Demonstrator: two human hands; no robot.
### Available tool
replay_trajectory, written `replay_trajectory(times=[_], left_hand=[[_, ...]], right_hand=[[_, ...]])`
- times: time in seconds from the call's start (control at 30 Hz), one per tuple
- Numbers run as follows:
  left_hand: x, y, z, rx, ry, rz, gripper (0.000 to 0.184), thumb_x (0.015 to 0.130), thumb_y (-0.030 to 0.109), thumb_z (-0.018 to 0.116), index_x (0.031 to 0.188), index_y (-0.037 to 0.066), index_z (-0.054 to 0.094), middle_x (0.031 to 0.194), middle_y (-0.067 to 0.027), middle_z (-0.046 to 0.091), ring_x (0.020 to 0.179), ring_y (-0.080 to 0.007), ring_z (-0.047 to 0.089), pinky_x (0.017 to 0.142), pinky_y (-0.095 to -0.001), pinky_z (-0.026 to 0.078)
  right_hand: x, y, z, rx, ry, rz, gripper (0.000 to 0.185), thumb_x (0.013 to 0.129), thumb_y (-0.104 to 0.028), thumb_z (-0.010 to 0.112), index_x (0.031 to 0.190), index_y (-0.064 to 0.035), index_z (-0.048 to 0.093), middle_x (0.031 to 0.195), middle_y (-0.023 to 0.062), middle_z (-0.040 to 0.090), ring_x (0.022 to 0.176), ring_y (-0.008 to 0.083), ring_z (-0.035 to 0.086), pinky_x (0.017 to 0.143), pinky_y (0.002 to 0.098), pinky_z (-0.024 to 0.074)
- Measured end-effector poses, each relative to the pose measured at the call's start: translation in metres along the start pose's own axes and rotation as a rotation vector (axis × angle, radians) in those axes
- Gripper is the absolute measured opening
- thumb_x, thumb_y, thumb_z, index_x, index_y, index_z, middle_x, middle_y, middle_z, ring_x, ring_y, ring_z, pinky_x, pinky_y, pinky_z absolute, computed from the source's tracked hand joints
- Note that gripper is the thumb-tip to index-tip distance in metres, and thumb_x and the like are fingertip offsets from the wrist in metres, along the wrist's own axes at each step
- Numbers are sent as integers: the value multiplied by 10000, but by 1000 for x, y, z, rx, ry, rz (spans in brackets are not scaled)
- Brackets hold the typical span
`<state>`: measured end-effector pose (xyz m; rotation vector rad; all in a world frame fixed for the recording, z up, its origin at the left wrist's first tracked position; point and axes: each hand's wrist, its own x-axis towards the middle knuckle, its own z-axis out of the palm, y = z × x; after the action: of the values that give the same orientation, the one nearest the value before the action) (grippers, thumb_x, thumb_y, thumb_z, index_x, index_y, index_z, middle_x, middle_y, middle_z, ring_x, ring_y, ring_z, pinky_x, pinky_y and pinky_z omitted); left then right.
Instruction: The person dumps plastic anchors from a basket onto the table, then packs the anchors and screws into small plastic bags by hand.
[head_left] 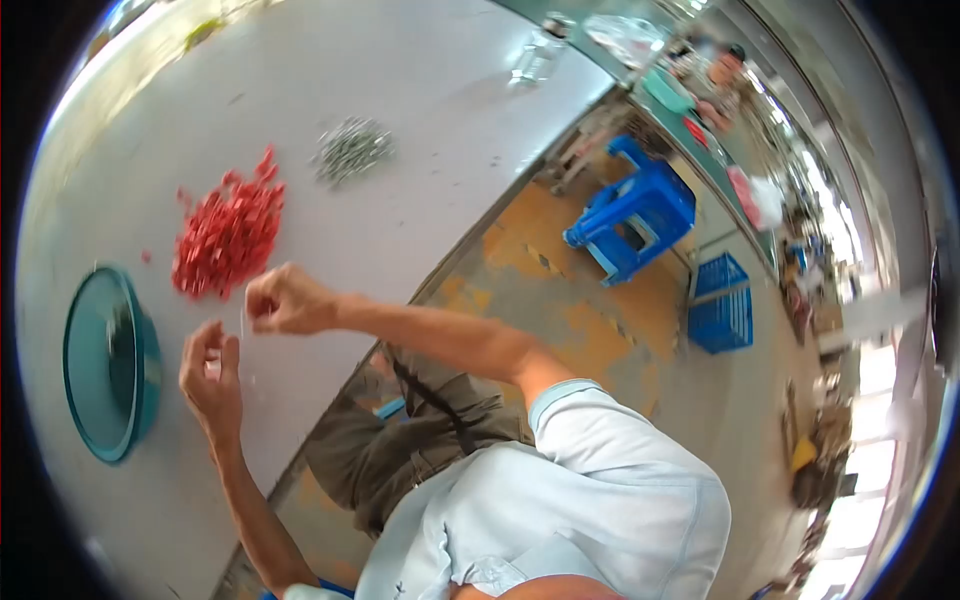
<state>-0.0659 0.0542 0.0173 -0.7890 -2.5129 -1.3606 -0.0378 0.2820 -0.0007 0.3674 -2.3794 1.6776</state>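
Observation:
My right hand (pixel 288 300) is closed, its fingers curled in a pinch, just below a heap of small red parts (pixel 228 235) on the table. Whatever those fingers hold, if anything, is too small to make out. My left hand (pixel 212 380) is held close by, between the right hand and a green bowl (pixel 150 375). Its fingers are curled towards the thumb, and I cannot see clearly what is in them. Dark contents show inside the bowl. A pile of small silvery metal pieces (pixel 353 150) lies beyond the red heap.
Both hands are over a pale table (pixel 400 230). A clear glass or plastic container (pixel 540 50) stands near its far corner. On the floor are a blue stool (pixel 640 215) and a blue crate (pixel 720 305). Another person (pixel 715 85) sits at a green-topped bench.

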Motion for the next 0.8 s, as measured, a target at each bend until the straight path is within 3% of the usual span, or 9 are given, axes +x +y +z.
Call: replay_trajectory(times=[0.17, 0.23, 0.37, 0.43, 0.8], left_hand=[[6, 1, 26, -32, -106, 19, 222, 940, 31, 735, 1159, 2, 729, 906, -45, 716, 819, -117, 665, 758, -264, 539], [6, 7, 39, -351, -55, -125, 158, 971, 34, 717, 1122, -4, 739, 918, -27, 716, 824, -104, 661, 765, -259, 540], [8, 31, 51, -423, -6, -136, 114, 990, 40, 709, 1088, -9, 742, 931, -12, 708, 816, -94, 658, 764, -250, 540], [11, 5, 51, -393, -182, -159, 133, 1001, 44, 707, 1124, 8, 741, 900, -15, 703, 802, -93, 650, 775, -249, 546], [12, 0, 65, -470, 8, -203, 86, 970, -1, 725, 1046, -24, 758, 919, -24, 701, 807, -94, 666, 693, -251, 558]], right_hand=[[-13, -21, -26, 22, -10, 56, 146, 824, -90, 786, 907, 16, 729, 795, 114, 726, 740, 176, 685, 696, 351, 563], [-17, -18, -35, -47, -4, 39, 150, 843, -90, 785, 907, 31, 723, 807, 120, 730, 738, 177, 686, 697, 345, 564], [-20, -11, -40, -7, 47, 39, 142, 851, -89, 787, 903, 27, 723, 799, 114, 729, 732, 173, 685, 692, 345, 564], [-17, -10, -40, 20, 27, 36, 140, 849, -85, 789, 901, 26, 723, 796, 113, 728, 729, 169, 684, 683, 338, 564], [-8, 0, -44, 7, -44, 102, 150, 842, -86, 796, 903, 25, 717, 790, 100, 723, 727, 155, 678, 678, 333, 564]])
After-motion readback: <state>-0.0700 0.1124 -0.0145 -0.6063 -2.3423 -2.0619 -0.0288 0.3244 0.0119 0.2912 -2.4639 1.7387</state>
